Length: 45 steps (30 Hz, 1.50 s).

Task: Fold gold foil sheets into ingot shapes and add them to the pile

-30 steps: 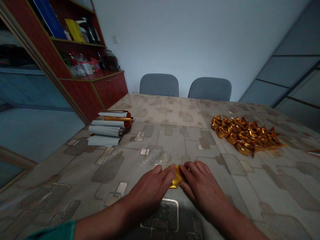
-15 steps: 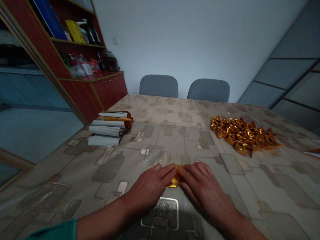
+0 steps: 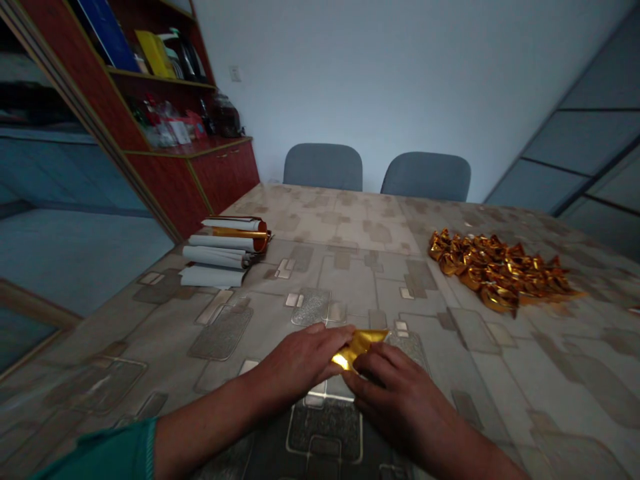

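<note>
Between my hands, close above the table, is a small folded piece of shiny gold foil paper (image 3: 361, 345). My left hand (image 3: 305, 357) is closed on its left end, the fingers pressed together. At the lower right side of the paper, my right hand (image 3: 395, 387) grips it with curled fingers. The upper right corner of the foil sticks out free in a point. My fingers hide parts of both ends.
A pile of folded gold foil pieces (image 3: 500, 270) lies on the right of the patterned table (image 3: 345, 263). Curled foil sheets with pale backs (image 3: 217, 257) are stacked on the left. Two grey chairs (image 3: 323, 167) stand behind the far edge, beside a red-brown cabinet (image 3: 225, 173).
My right hand has shifted down toward me along the foil paper, uncovering its upper right corner. My left hand still holds the left end. The camera view has shifted slightly.
</note>
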Tool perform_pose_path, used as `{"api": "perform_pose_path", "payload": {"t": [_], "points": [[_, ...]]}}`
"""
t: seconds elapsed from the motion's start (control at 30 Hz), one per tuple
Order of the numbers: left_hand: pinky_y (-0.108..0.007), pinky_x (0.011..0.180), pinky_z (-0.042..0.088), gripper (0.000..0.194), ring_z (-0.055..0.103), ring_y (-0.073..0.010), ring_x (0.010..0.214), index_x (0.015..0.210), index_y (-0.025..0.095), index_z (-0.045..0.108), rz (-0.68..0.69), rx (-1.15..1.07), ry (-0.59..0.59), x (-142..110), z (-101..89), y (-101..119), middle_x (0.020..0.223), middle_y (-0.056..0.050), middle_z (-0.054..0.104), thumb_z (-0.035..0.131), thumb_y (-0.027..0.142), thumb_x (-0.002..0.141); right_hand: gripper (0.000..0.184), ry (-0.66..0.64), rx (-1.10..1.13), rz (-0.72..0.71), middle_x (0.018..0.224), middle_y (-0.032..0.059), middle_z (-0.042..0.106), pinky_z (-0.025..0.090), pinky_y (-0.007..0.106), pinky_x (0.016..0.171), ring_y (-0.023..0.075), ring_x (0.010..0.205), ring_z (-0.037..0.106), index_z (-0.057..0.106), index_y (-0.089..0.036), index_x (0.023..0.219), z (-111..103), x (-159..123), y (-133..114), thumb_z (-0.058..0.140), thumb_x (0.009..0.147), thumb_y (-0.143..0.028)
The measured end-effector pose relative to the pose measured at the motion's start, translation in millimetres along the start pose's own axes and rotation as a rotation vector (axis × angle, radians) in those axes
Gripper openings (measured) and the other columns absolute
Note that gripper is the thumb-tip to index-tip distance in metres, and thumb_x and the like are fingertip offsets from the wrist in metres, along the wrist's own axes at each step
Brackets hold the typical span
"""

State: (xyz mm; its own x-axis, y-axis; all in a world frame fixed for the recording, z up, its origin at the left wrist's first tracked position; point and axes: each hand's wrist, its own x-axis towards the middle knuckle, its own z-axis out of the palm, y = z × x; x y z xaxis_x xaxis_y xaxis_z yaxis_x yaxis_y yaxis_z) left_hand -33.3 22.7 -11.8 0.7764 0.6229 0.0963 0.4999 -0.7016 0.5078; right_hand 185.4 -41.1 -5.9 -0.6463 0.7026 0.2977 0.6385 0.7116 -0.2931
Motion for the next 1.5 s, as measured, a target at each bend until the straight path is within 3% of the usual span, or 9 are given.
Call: {"api": "perform_pose_path", "payload": {"t": [0.17, 0.4, 0.6, 0.8, 0.9, 1.03, 1.3, 1.4, 1.5], "points": [[-0.039, 0.086, 0.051, 0.048, 0.065, -0.0268, 0.103, 0.139, 0.025, 0.051, 0.118, 0.077, -0.016, -1, -11.5, -10, 0.142, -0.009, 0.061, 0.053, 0.049, 0.098, 0.019, -0.023, 0.085, 0.007, 0.108, 0.0068, 0.069, 0.051, 0.038, 0.098, 0.0242, 0.106, 0.059, 0.068, -0.019, 0.109, -10, 0, 0, 0.06, 0.094, -0.011], [-0.036, 0.092, 0.046, 0.043, 0.063, -0.0251, 0.111, 0.138, 0.027, 0.053, 0.133, 0.109, -0.065, -1, -21.3, -9, 0.149, -0.005, 0.055, 0.052, 0.047, 0.1, 0.016, -0.01, 0.156, 0.012, 0.098, 0.006, 0.071, 0.052, 0.038, 0.09, 0.0225, 0.095, 0.062, 0.07, -0.019, 0.099, -19, -1, 2, 0.054, 0.098, -0.015], [-0.037, 0.094, 0.045, 0.041, 0.062, -0.0263, 0.117, 0.136, 0.027, 0.056, 0.15, 0.088, -0.065, -1, -20.7, -11, 0.151, -0.006, 0.053, 0.054, 0.045, 0.099, 0.018, 0.22, 0.193, 0.187, 0.087, 0.0056, 0.071, 0.05, 0.035, 0.075, 0.021, 0.081, 0.063, 0.068, -0.02, 0.093, -27, 12, 20, 0.051, 0.099, -0.018], [-0.036, 0.09, 0.046, 0.039, 0.063, -0.0255, 0.11, 0.134, 0.027, 0.054, 0.141, 0.09, -0.055, 1, -23.7, -7, 0.147, -0.004, 0.057, 0.057, 0.04, 0.098, 0.022, 0.321, 0.231, 0.351, 0.073, 0.0025, 0.066, 0.045, 0.031, 0.065, 0.0192, 0.069, 0.061, 0.064, -0.02, 0.082, -38, 28, 36, 0.049, 0.098, -0.023], [-0.036, 0.09, 0.046, 0.041, 0.063, -0.0258, 0.107, 0.135, 0.026, 0.052, 0.119, 0.092, -0.063, 1, -24.6, -4, 0.144, -0.005, 0.059, 0.06, 0.037, 0.096, 0.018, 0.235, 0.235, 0.41, 0.077, 0.003, 0.067, 0.045, 0.031, 0.067, 0.0191, 0.071, 0.062, 0.064, -0.019, 0.082, -34, 35, 42, 0.051, 0.096, -0.019], [-0.037, 0.09, 0.047, 0.043, 0.063, -0.026, 0.107, 0.136, 0.026, 0.049, 0.077, 0.08, -0.076, 0, -23.9, -3, 0.142, -0.006, 0.061, 0.06, 0.035, 0.096, 0.009, 0.148, 0.21, 0.418, 0.077, 0.0026, 0.064, 0.042, 0.031, 0.069, 0.0208, 0.075, 0.059, 0.066, -0.018, 0.08, -15, 41, 44, 0.069, 0.08, -0.009], [-0.05, 0.112, 0.034, 0.06, 0.044, -0.0302, 0.138, 0.148, 0.026, 0.039, 0.04, -0.011, 0.057, -5, -18.8, -2, 0.155, -0.013, 0.045, 0.062, 0.032, 0.093, 0.018, 0.115, 0.318, 0.409, 0.07, -0.0006, 0.061, 0.04, 0.028, 0.065, 0.0171, 0.069, 0.057, 0.059, -0.019, 0.071, -10, 39, 39, 0.065, 0.077, -0.003], [-0.041, 0.103, 0.043, 0.045, 0.056, -0.0259, 0.122, 0.138, 0.022, 0.05, -0.021, -0.123, 0.149, 0, -12.8, 10, 0.138, -0.012, 0.061, 0.059, 0.026, 0.094, 0.018, 0.11, 0.416, 0.407, 0.066, -0.0025, 0.061, 0.04, 0.023, 0.057, 0.0135, 0.061, 0.056, 0.055, -0.019, 0.07, -14, 38, 32, 0.062, 0.083, -0.007], [-0.029, 0.08, 0.048, 0.016, 0.065, -0.0193, 0.09, 0.106, 0.02, 0.066, -0.133, -0.251, 0.224, 7, -6.5, 20, 0.098, -0.004, 0.072, 0.055, 0.027, 0.096, 0.017, 0.148, 0.522, 0.42, 0.066, -0.0023, 0.061, 0.042, 0.022, 0.057, 0.0134, 0.062, 0.056, 0.055, -0.019, 0.071, -14, 38, 24, 0.063, 0.085, -0.014]]}}
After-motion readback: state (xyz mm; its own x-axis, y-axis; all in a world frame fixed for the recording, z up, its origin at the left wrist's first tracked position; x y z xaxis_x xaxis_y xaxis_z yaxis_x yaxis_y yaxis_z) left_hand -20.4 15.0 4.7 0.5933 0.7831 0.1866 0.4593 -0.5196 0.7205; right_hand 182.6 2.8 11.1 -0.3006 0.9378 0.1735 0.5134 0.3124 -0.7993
